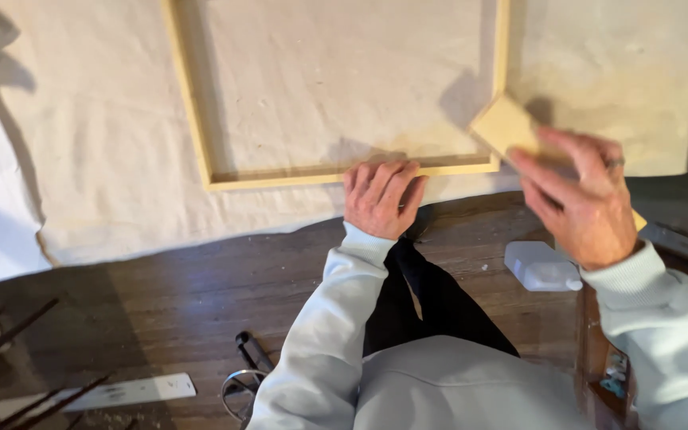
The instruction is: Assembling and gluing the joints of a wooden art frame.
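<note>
The left hand (379, 197) lay flat, fingers spread, on the wooden stretcher frame (336, 173); the right hand (581, 203) gripped a wooden block (506, 126).

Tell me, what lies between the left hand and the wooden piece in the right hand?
In the head view, between the left hand and the wooden piece lies the frame's lower bar on cloth.

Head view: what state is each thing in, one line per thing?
Wooden frame: flat on the canvas.
Canvas: spread over the floor.
Left hand: pressing on the frame's near bar.
Right hand: gripping a wooden block at the frame's corner.
White bottle: lying on the floor.
</note>
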